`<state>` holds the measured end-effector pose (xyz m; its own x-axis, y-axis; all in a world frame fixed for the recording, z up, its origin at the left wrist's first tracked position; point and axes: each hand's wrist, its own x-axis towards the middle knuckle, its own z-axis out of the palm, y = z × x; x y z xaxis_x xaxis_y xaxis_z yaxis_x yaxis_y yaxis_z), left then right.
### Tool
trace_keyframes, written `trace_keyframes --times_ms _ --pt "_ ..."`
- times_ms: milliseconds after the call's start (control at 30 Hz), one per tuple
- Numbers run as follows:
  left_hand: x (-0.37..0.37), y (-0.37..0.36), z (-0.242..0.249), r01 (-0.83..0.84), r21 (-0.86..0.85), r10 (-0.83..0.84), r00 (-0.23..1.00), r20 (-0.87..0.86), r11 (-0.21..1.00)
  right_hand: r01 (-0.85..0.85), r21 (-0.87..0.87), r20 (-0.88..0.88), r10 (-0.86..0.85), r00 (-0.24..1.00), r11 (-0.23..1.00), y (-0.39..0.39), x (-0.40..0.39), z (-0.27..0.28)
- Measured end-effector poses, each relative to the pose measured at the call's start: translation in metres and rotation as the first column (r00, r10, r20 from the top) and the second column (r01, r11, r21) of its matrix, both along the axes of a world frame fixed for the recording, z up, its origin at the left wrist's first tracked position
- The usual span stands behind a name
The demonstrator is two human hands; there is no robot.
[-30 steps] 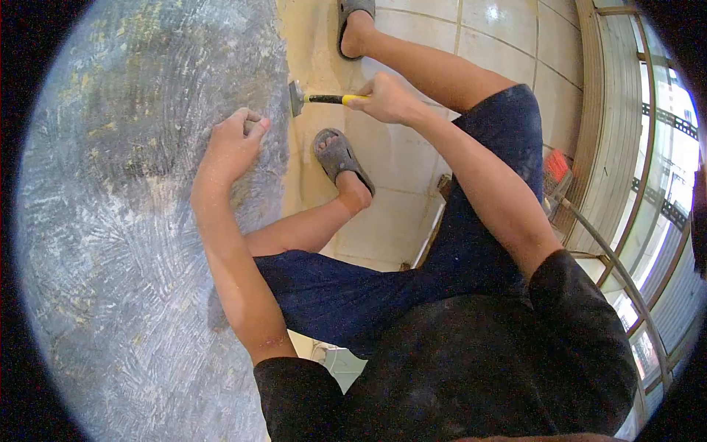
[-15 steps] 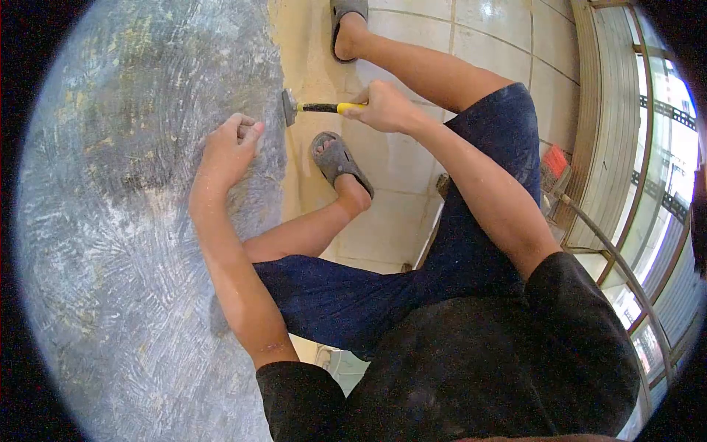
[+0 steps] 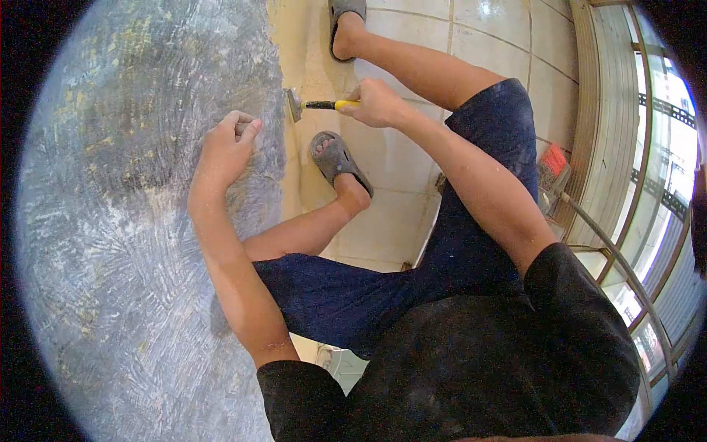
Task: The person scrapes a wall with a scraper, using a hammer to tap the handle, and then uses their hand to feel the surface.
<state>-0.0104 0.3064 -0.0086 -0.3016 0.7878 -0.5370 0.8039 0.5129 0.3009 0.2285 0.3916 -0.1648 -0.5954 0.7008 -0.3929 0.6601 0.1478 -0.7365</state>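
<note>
My right hand grips the yellow-and-black handle of a hammer, whose metal head rests against the edge where the scraped grey wall meets a yellowish strip. My left hand is curled in a loose fist and pressed against the grey wall, just left of and below the hammer head. Whether it holds anything, I cannot tell; its fingers are closed. I squat with both knees bent, in dark blue shorts and a black shirt.
My feet wear grey sandals on a glossy cream tiled floor. A small red object lies near a curved metal rail at the right, beside a slatted shutter and window.
The hammer head swung left toward the wall edge, then drew slightly back. My left hand slid a little up and left along the wall.
</note>
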Motion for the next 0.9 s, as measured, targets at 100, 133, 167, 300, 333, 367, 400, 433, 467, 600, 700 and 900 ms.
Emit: trace_keyframes --times_ms 100,133,167,300,333,367,400,433,467,600,700,900 --pt "0.001 -0.002 0.004 0.040 0.005 -0.040 0.998 -0.056 0.999 0.021 0.013 -0.041 -0.020 0.999 1.000 -0.005 0.010 0.016" --pt "0.000 -0.001 0.002 0.037 -0.010 -0.037 0.998 -0.053 0.999 0.013 0.009 -0.036 -0.013 0.999 1.000 -0.004 0.006 0.008" --pt "0.000 -0.002 0.000 0.038 -0.027 -0.040 0.998 -0.051 0.999 0.005 -0.018 -0.005 -0.005 1.000 1.000 -0.001 0.001 -0.003" --pt "0.000 0.001 -0.001 0.009 -0.021 -0.010 1.000 -0.014 1.000 0.016 -0.023 0.031 -0.016 0.999 1.000 0.003 0.000 -0.002" --pt "0.000 -0.001 -0.002 0.033 -0.019 -0.034 0.999 -0.032 0.999 0.020 -0.020 0.029 -0.019 0.999 1.000 0.002 0.001 0.003" --pt "-0.001 -0.002 -0.002 0.053 -0.018 -0.054 0.997 -0.050 0.998 0.021 -0.013 0.005 -0.021 1.000 1.000 0.000 0.005 0.007" --pt "-0.002 -0.002 -0.002 0.048 -0.021 -0.049 0.998 -0.049 0.999 0.018 -0.011 -0.016 -0.018 1.000 1.000 -0.003 0.006 0.009" --pt "-0.003 -0.002 -0.003 0.033 -0.020 -0.034 0.999 -0.035 0.999 0.009 -0.017 -0.013 -0.009 1.000 1.000 -0.003 0.003 0.004" --pt "-0.002 -0.003 -0.003 0.024 -0.021 -0.025 0.999 -0.022 0.999 0.017 -0.031 0.023 -0.016 1.000 0.999 -0.001 -0.003 -0.003" --pt "0.009 0.004 0.010 -0.026 -0.050 0.026 1.000 -0.007 0.998 0.008 -0.044 0.041 -0.006 0.999 0.999 0.003 -0.001 0.004" --pt "0.000 -0.002 0.001 0.040 -0.005 -0.040 0.998 -0.040 0.999 0.021 0.029 -0.040 -0.020 0.999 0.999 -0.006 0.005 0.011" --pt "0.003 0.001 0.002 -0.013 -0.013 0.012 1.000 -0.016 1.000 -0.015 0.016 0.016 0.014 1.000 1.000 0.001 -0.004 0.003"
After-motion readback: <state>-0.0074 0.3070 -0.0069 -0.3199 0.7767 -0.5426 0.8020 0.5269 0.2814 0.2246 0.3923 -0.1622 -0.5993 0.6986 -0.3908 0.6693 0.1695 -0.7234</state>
